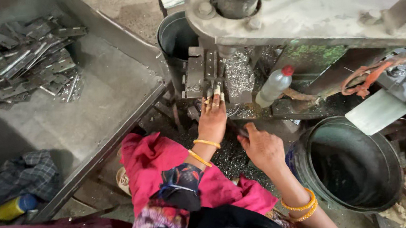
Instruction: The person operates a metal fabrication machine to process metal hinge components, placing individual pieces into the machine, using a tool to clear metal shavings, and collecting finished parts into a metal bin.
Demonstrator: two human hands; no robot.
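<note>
My left hand (212,117) reaches forward to the bed of a grey press machine (301,5). Its fingertips touch a flat metal hinge piece (211,68) lying under the machine's head. Rings show on the fingers and yellow bangles on the wrist. My right hand (261,145) rests lower, beside the machine's base, with fingers curled around a dark thin thing I cannot make out. A heap of metal shavings (239,73) lies right of the hinge piece. My pink cloth (153,166) covers my lap.
A metal tray table (107,93) at left carries a pile of finished hinges (19,60). A plastic bottle with a red cap (274,86) leans by the machine. A black bucket (352,164) stands at right, a dark bin (176,37) behind the press. A checked cloth (20,176) lies at lower left.
</note>
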